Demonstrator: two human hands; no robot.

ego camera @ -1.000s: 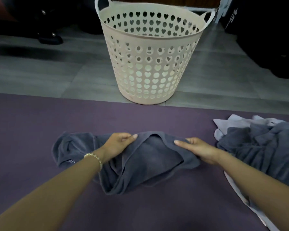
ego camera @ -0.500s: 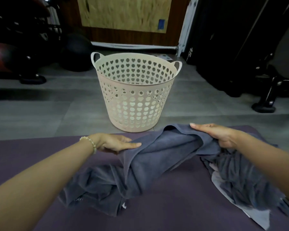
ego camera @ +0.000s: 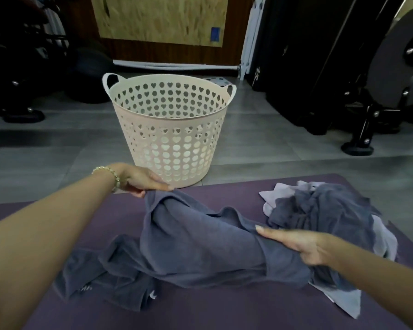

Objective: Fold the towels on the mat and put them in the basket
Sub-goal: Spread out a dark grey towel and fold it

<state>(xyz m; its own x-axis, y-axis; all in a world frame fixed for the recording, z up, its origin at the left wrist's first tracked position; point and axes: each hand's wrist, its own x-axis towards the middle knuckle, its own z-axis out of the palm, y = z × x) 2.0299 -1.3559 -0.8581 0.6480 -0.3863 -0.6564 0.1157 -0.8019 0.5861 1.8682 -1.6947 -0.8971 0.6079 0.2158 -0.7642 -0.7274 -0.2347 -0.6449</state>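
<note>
Stage of folding, seen from the head camera. A grey towel (ego camera: 200, 246) lies rumpled and unfolded across the purple mat (ego camera: 224, 310), its near-left part bunched flat on the mat and one corner raised toward the far edge. The left hand (ego camera: 141, 181) pinches that corner between thumb and fingers, just in front of the basket (ego camera: 172, 144); a beaded bracelet (ego camera: 112, 173) circles the wrist. The right hand (ego camera: 303, 244) rests on the towel's right end with fingers straight along the cloth. Whether the thumb grips beneath cannot be told. Just beyond this hand sits a pile of towels (ego camera: 319, 210) — dark grey cloth crumpled over a pale lilac one — at the mat's right side. The basket, cream with heart-shaped holes, stands upright on the grey floor (ego camera: 57, 158) at the mat's far edge; no towel shows in it.
</note>
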